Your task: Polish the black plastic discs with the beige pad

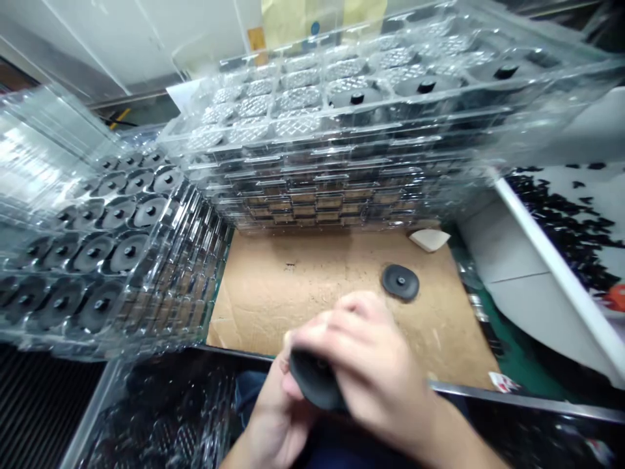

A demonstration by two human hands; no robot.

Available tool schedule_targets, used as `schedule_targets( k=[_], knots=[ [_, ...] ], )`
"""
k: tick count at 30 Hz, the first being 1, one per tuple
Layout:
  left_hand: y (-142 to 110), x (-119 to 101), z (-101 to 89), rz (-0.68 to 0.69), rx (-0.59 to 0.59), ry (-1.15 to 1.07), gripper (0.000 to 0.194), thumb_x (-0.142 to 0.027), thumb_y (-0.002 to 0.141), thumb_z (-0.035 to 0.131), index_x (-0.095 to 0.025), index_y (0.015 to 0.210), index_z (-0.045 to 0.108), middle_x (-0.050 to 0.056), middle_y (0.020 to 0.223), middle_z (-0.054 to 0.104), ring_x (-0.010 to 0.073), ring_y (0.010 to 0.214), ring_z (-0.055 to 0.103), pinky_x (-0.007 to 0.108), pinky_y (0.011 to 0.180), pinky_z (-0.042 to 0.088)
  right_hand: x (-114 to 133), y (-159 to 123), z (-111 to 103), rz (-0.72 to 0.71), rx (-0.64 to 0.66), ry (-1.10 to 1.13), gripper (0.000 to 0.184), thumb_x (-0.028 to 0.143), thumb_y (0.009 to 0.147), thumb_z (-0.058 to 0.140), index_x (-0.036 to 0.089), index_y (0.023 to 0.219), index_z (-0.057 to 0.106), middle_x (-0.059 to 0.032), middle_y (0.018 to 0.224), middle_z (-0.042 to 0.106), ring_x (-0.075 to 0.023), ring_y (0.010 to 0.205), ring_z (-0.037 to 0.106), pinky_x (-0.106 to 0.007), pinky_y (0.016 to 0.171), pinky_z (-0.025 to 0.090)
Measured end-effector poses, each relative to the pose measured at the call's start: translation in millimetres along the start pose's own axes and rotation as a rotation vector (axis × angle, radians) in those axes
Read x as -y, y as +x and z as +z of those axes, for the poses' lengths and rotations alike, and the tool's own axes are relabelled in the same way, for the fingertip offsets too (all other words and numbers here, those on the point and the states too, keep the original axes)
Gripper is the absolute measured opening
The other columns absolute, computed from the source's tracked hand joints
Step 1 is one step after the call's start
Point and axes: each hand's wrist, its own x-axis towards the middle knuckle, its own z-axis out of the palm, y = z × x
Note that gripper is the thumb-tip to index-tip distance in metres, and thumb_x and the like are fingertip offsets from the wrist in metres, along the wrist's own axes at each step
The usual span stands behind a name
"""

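Note:
Both my hands are together at the near edge of the brown cardboard sheet (303,286). My left hand (278,417) grips a round black disc part (312,384) from below. My right hand (371,365) is closed over the top of the same part, hiding most of it. A second black disc (400,282) with a small centre hub lies flat on the cardboard just beyond my right hand.
A tall stack of clear plastic trays (342,176) stands at the back, its top tray holding a few black discs. Another tray stack (97,260) full of discs stands at the left. A white bin (561,273) of small black pieces is at the right.

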Motion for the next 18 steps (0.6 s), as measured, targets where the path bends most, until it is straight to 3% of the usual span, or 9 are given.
schedule_targets(
  k=[2, 4, 10, 15, 18],
  knots=[
    [0, 0, -8.9, -0.058, 0.035, -0.100, 0.052, -0.049, 0.051, 0.077, -0.028, 0.098, 0.069, 0.001, 0.107, 0.069, 0.0238, 0.101, 0.061, 0.030, 0.089, 0.044, -19, -10, 2, 0.243, 0.062, -0.092, 0.020, 0.021, 0.088, 0.047, 0.021, 0.092, 0.067, -0.0026, 0.079, 0.069, -0.0197, 0.074, 0.051, -0.037, 0.071, 0.038],
    [-1, -1, -18.9, -0.095, 0.075, -0.211, 0.057, -0.045, 0.052, 0.078, -0.028, 0.105, 0.066, 0.003, 0.115, 0.066, 0.0232, 0.106, 0.060, 0.028, 0.094, 0.041, -38, -27, 5, 0.386, 0.112, -0.113, 0.020, 0.022, 0.088, 0.047, 0.022, 0.093, 0.067, -0.0039, 0.081, 0.069, -0.0206, 0.076, 0.054, -0.037, 0.071, 0.041],
    [1, 2, -27.4, -0.139, 0.250, -0.397, 0.053, -0.045, 0.059, 0.072, -0.030, 0.109, 0.064, 0.002, 0.114, 0.067, 0.0222, 0.103, 0.062, 0.029, 0.092, 0.045, -59, -69, 29, 0.474, 0.209, -0.017, 0.019, 0.022, 0.086, 0.049, 0.023, 0.090, 0.067, -0.0017, 0.078, 0.070, -0.0183, 0.070, 0.061, -0.032, 0.061, 0.052],
    [0, 0, -14.8, -0.192, 0.332, -0.414, 0.052, -0.056, 0.066, 0.057, -0.023, 0.105, 0.067, 0.005, 0.101, 0.071, 0.0206, 0.098, 0.064, 0.026, 0.086, 0.049, -67, -56, 42, 0.465, 0.156, -0.010, 0.021, 0.023, 0.089, 0.047, 0.023, 0.097, 0.066, -0.0028, 0.083, 0.068, -0.0191, 0.080, 0.059, -0.034, 0.070, 0.050],
    [-2, 1, -14.9, -0.133, 0.342, -0.330, 0.051, -0.060, 0.072, 0.047, -0.030, 0.111, 0.063, 0.003, 0.103, 0.070, 0.0201, 0.089, 0.067, 0.027, 0.076, 0.053, -76, -51, 51, 0.452, 0.068, -0.039, 0.022, 0.021, 0.086, 0.047, 0.020, 0.095, 0.067, -0.0087, 0.094, 0.064, -0.0247, 0.092, 0.054, -0.045, 0.081, 0.046]
  ],
)
